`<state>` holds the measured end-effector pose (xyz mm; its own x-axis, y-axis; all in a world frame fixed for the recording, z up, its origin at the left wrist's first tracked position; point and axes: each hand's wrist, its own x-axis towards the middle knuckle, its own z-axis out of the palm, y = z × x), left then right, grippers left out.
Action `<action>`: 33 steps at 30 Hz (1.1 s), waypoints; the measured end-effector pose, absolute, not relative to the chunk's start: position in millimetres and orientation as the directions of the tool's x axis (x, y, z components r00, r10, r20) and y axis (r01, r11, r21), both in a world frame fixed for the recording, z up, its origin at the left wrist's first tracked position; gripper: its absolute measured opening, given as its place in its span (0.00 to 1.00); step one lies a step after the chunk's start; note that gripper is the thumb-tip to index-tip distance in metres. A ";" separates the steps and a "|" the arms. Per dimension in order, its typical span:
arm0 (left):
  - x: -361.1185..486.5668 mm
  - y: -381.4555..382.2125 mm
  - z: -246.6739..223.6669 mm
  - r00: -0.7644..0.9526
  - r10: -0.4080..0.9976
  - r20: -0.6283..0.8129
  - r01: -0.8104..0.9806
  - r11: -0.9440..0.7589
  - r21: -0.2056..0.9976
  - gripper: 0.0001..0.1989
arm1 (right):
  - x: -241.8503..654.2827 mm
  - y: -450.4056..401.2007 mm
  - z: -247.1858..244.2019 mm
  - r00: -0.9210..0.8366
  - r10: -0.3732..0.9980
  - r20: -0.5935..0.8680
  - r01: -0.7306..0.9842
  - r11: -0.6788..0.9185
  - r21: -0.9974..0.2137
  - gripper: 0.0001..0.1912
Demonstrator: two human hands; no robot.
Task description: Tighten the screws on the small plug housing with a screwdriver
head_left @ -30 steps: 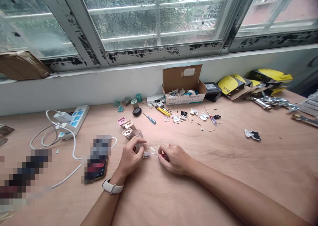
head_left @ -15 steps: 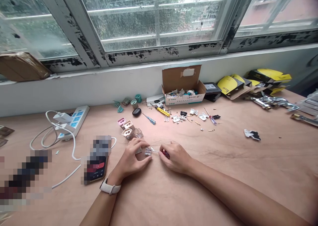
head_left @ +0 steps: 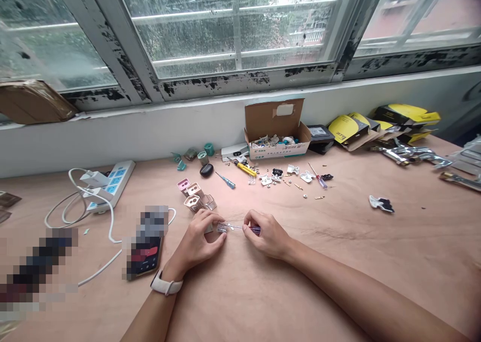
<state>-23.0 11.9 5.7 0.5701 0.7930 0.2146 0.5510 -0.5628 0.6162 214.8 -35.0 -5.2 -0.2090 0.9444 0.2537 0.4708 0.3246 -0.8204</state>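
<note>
Between the thumb and fingers of my left hand (head_left: pixel 201 239) is a small clear plastic piece (head_left: pixel 222 227) low over the table, partly hidden by the fingertips. My right hand (head_left: pixel 269 233) is closed around a screwdriver (head_left: pixel 256 229) with a purple-red handle. Its thin metal shaft points left, with the tip at the clear piece. A small shiny bit shows near the tip, too small to name. Just beyond my left hand sit several small pink and beige blocks with two round holes (head_left: pixel 192 201).
Loose white and black parts (head_left: pixel 266 180) lie behind, near a blue screwdriver (head_left: pixel 226 180), a yellow-handled tool (head_left: pixel 246 168) and an opened carton (head_left: pixel 278 151) of parts. On the left are a phone (head_left: pixel 146 259) and a power strip (head_left: pixel 122 181) with cables. Metal fittings (head_left: pixel 409 154) lie at right.
My right hand has shifted slightly right, and more of the screwdriver's shaft and handle shows. The clear piece and my left fingertips have moved a little left.
</note>
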 end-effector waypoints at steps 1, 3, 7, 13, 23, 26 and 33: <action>-23.0 12.0 5.9 0.570 0.793 0.215 0.552 -0.564 0.614 0.10 | 214.8 -34.7 -5.1 -0.205 0.945 0.256 0.462 0.324 -0.826 0.03; -22.8 11.8 6.5 0.568 0.794 0.215 0.553 -0.562 0.615 0.10 | 214.6 -34.2 -4.9 -0.198 0.945 0.261 0.450 0.324 -0.832 0.03; -22.5 10.8 7.6 0.560 0.799 0.220 0.547 -0.556 0.625 0.10 | 214.3 -34.1 -4.2 -0.186 0.947 0.262 0.442 0.319 -0.839 0.03; -21.5 9.7 8.9 0.553 0.804 0.219 0.552 -0.551 0.626 0.10 | 214.6 -34.4 -3.5 -0.179 0.947 0.267 0.441 0.320 -0.838 0.03; -17.9 6.4 13.5 0.556 0.804 0.211 0.544 -0.545 0.638 0.08 | 214.9 -33.5 -4.5 -0.169 0.947 0.274 0.417 0.320 -0.851 0.03; -16.8 5.3 15.3 0.564 0.797 0.215 0.538 -0.552 0.637 0.08 | 216.0 -32.7 -4.4 -0.163 0.944 0.287 0.411 0.330 -0.850 0.03; -15.7 3.4 16.9 0.577 0.790 0.207 0.540 -0.559 0.629 0.08 | 218.3 -31.5 -5.6 -0.179 0.934 0.311 0.413 0.358 -0.838 0.03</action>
